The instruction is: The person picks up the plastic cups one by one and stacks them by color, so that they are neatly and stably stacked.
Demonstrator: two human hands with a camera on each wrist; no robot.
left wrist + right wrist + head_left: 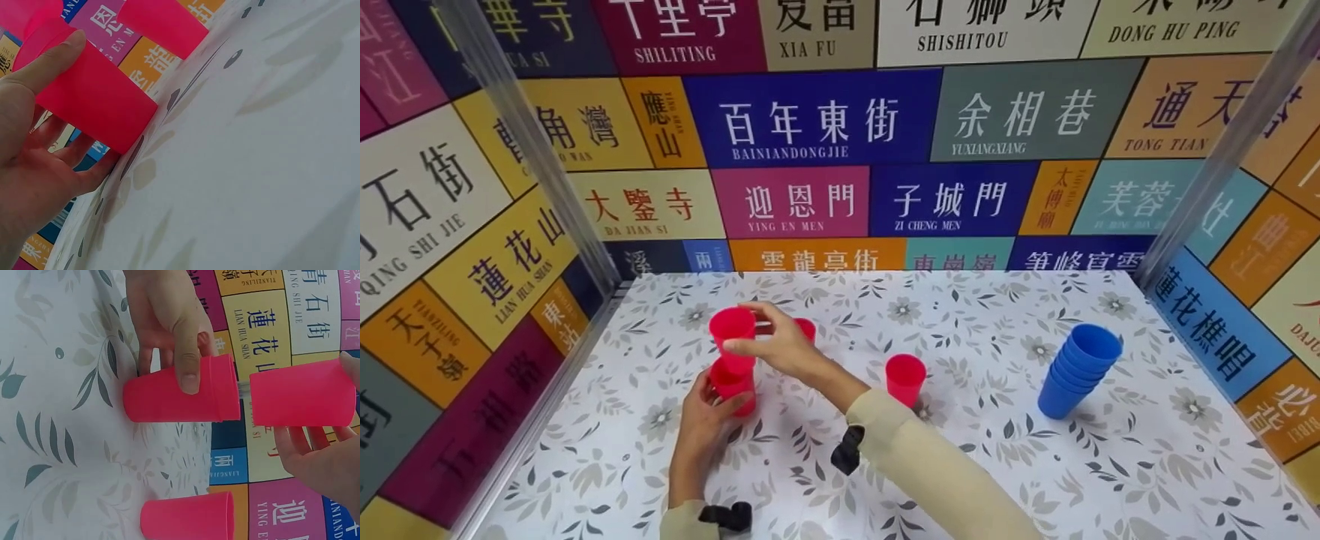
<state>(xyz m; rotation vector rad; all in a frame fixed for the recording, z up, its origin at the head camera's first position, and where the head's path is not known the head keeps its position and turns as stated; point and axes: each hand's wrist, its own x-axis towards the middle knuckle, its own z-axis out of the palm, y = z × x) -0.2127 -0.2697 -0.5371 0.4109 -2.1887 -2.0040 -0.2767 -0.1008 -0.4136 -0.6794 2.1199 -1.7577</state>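
My left hand grips a red cup standing upright on the table, its thumb across the near side and its fingers round the far side. A second rim line near the top of this cup in the right wrist view shows cups nested together. Directly above it, my right hand holds another red cup upright between thumb and fingers. A narrow gap separates the raised cup from the rim below in the right wrist view.
Behind my right hand stands a red cup, partly hidden. Another red cup is right of my right forearm. A stack of several blue cups leans slightly at the right. Patterned panels enclose the flowered tabletop.
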